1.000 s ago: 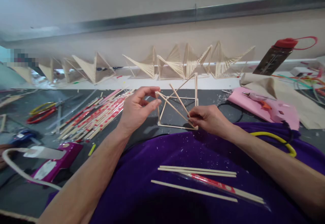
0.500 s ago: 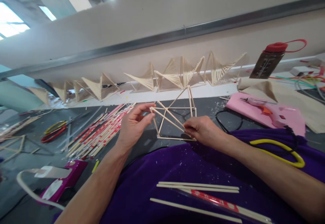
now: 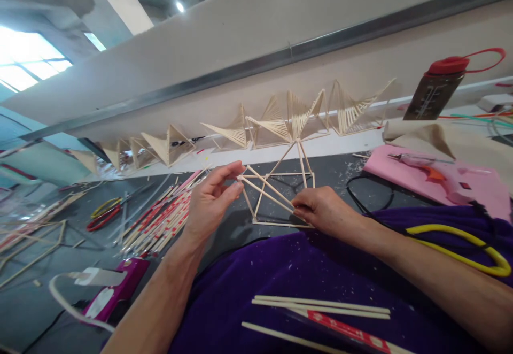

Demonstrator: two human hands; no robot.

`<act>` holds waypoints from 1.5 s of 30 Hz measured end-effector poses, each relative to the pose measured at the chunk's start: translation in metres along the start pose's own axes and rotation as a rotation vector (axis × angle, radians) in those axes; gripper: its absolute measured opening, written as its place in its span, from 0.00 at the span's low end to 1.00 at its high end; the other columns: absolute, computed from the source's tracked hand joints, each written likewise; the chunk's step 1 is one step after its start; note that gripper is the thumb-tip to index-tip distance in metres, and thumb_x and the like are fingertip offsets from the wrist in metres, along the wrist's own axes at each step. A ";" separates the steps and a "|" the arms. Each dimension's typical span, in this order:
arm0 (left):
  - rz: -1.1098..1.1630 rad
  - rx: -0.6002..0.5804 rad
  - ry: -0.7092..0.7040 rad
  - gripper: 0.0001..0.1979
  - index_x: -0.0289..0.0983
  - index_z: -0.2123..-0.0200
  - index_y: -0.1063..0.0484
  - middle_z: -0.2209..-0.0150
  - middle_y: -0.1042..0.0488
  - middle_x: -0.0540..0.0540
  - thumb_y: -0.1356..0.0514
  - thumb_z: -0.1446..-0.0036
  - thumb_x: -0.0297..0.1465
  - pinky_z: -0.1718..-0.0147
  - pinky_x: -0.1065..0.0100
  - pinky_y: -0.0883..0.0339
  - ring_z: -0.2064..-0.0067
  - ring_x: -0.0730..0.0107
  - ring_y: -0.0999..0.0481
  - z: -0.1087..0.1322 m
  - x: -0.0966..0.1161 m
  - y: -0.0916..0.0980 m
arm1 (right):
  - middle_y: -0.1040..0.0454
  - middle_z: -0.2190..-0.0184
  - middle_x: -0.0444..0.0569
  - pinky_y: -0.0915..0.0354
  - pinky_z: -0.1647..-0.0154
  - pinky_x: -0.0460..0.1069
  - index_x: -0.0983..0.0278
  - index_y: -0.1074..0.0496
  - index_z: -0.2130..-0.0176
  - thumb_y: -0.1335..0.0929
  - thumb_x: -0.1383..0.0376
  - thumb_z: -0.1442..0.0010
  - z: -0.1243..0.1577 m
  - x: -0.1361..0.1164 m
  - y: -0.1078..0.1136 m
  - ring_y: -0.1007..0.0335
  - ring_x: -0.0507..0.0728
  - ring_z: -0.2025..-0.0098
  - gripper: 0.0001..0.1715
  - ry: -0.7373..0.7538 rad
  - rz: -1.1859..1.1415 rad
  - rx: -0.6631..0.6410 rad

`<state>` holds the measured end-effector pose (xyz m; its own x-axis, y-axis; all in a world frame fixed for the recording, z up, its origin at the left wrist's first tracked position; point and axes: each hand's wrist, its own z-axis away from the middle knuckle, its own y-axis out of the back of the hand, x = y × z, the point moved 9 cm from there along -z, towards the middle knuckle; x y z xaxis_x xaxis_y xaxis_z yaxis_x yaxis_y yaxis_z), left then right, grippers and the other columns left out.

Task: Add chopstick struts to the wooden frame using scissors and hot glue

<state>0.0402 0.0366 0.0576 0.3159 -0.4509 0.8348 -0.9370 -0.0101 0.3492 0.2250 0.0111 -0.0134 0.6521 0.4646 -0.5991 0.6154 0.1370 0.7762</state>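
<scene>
Where littered with pale shavings, see the dark grey surface (image 3: 332, 169), running the full width below a pale ledge (image 3: 340, 145). Nearest the camera, find a purple cloth (image 3: 280, 279) draped over the lap. Along the ledge, note a row of finished stick models (image 3: 280, 124), standing side by side. To the right, see a pink mat (image 3: 481, 183) bearing a glue gun (image 3: 436, 175), and behind it a dark bottle (image 3: 436, 94) with a red cap. At centre, on the surface just past the cloth's edge, find the stick frame (image 3: 267, 194): base flat, one upright rising at the far right corner, diagonals crossing inside. Left hand (image 3: 210, 204): thumb and forefinger pressed together on the frame's upper left corner, other fingers loosely curled. Right hand (image 3: 324, 209): fingertips closed on the low end of a diagonal near the front right of the base, knuckles up. Left of the frame, see a fan of red-and-white wrapped chopsticks (image 3: 160, 223). Farther left, note red and yellow scissors (image 3: 104, 215), and at the near left a magenta tool (image 3: 116, 290). On the cloth, find a yellow loop (image 3: 476, 235) and a few loose sticks (image 3: 320, 306).
</scene>
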 end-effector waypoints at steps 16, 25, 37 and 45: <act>-0.275 -0.017 -0.157 0.12 0.45 0.57 0.23 0.57 0.25 0.49 0.43 0.43 0.32 0.68 0.69 0.31 0.59 0.68 0.26 -0.007 0.026 -0.006 | 0.24 0.71 0.49 0.44 0.70 0.46 0.65 0.24 0.67 0.36 0.69 0.43 0.000 -0.004 0.000 0.32 0.51 0.70 0.10 0.051 0.027 0.008; -0.302 -0.021 -0.161 0.12 0.44 0.57 0.23 0.56 0.25 0.49 0.42 0.44 0.33 0.60 0.65 0.29 0.55 0.64 0.27 -0.006 0.023 -0.004 | 0.23 0.72 0.45 0.42 0.70 0.44 0.64 0.23 0.67 0.35 0.67 0.43 0.000 -0.003 0.021 0.31 0.49 0.71 0.10 0.020 -0.060 0.073; -0.264 -0.020 -0.160 0.13 0.42 0.56 0.24 0.56 0.25 0.47 0.42 0.43 0.32 0.71 0.71 0.32 0.62 0.69 0.27 -0.006 0.021 -0.007 | 0.23 0.70 0.45 0.43 0.70 0.44 0.63 0.23 0.65 0.36 0.66 0.43 -0.021 -0.035 0.034 0.31 0.49 0.70 0.11 0.119 -0.020 0.139; -0.250 -0.011 -0.128 0.12 0.43 0.57 0.24 0.56 0.25 0.47 0.42 0.44 0.32 0.72 0.71 0.31 0.60 0.68 0.27 -0.006 0.021 -0.006 | 0.25 0.72 0.45 0.46 0.71 0.45 0.64 0.25 0.67 0.36 0.65 0.44 -0.036 -0.039 0.034 0.34 0.49 0.71 0.09 0.081 -0.016 0.157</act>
<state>0.0534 0.0324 0.0753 0.5151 -0.5451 0.6615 -0.8303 -0.1256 0.5430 0.2044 0.0291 0.0431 0.6075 0.5333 -0.5887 0.6912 0.0102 0.7226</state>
